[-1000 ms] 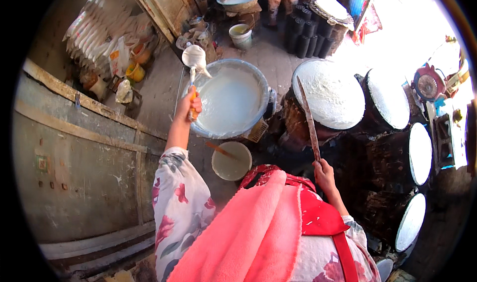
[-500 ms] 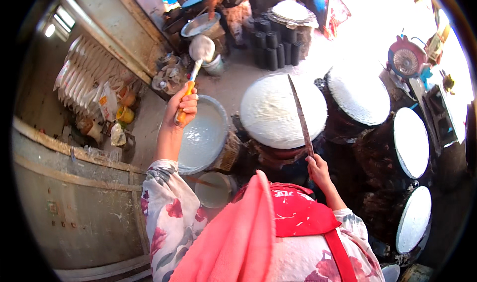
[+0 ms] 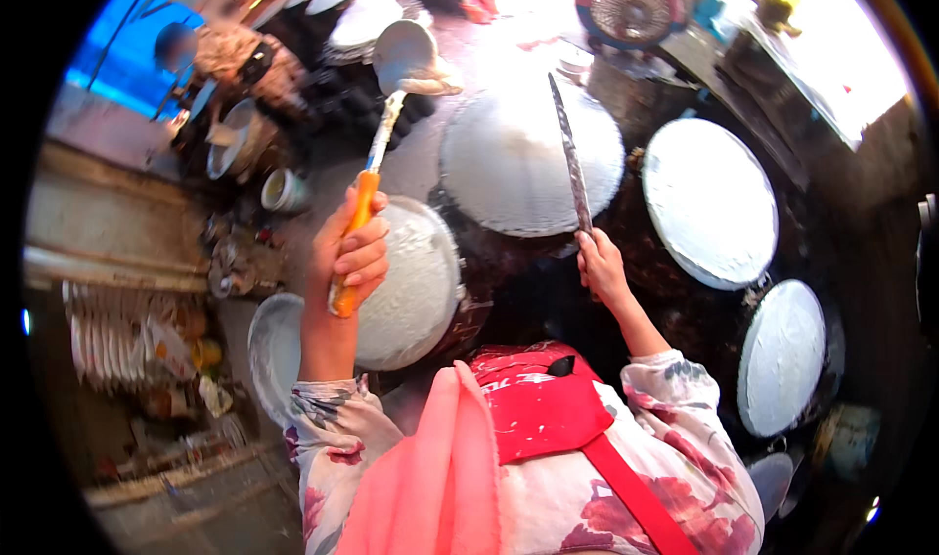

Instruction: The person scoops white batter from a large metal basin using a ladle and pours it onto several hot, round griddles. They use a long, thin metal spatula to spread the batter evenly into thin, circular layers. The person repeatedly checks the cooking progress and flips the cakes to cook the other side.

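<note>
My left hand (image 3: 357, 252) is wrapped round the orange grip of a ladle (image 3: 405, 54), raised in front of me. Its round bowl points away, with whitish stuff hanging from the rim. My right hand (image 3: 603, 266) grips the near end of a long, thin, dark flat blade (image 3: 571, 154), which slants away over a round griddle (image 3: 489, 169) with a pale, smooth surface. Below the ladle and partly behind my left hand is another round griddle (image 3: 416, 286), coated with lumpy white batter.
More white-topped round griddles (image 3: 709, 203) (image 3: 782, 359) curve along my right. A basin (image 3: 269, 345) stands by my left forearm. Farther off are a fan (image 3: 631, 7), a pail (image 3: 286, 191) and a person (image 3: 254, 61) beside a tub (image 3: 235, 139). Wrapped stacks (image 3: 103, 345) lie at left.
My view has turned to the right, so the griddles appear farther left. Both hands have swung round with it, still holding the ladle and the blade.
</note>
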Tool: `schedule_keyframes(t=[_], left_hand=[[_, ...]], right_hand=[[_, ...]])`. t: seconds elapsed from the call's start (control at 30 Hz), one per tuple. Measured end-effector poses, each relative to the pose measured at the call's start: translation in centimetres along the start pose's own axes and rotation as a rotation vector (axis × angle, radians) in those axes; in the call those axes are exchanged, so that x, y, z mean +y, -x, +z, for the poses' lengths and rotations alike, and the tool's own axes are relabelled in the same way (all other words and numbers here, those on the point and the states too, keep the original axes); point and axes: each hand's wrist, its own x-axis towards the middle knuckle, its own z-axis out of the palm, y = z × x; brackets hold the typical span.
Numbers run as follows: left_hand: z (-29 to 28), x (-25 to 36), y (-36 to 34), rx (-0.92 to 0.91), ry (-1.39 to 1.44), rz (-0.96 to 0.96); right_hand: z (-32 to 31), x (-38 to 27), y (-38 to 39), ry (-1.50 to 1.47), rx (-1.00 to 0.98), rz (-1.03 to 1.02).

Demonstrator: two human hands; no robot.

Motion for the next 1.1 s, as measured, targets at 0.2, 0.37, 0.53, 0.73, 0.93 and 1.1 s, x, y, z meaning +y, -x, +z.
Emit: schedule_keyframes(t=[0.2,0.37,0.53,0.73,0.93,1.1], left_hand=[[-2.0,-6.6,-11.5,0.166,-0.332,-0.225],[-7.4,-13.0,-19.2,0.328,-1.137,-0.120],[-12.6,-14.6,-21.5,0.439,-1.931,0.305],[-12.7,-11.4,-23.2,0.608,-2.160,0.332],[-13.1,-9.0,-20.4,0.726,-2.166,0.336],[-13.8,-8.5,-18.5,0.764,-2.088,0.392]], right_hand=[[-3.3,0.5,-0.2,0.064,0.188,0.023],[-3.2,4.7,-0.1,0.246,0.345,-0.041],[-0.9,2.6,-0.1,0.532,0.370,0.010],[0.7,0.3,-5.3,0.734,0.288,-0.050],[-1.3,0.1,-4.5,0.817,0.226,0.012],[0.3,-2.2,-6.8,0.889,0.115,-0.166]])
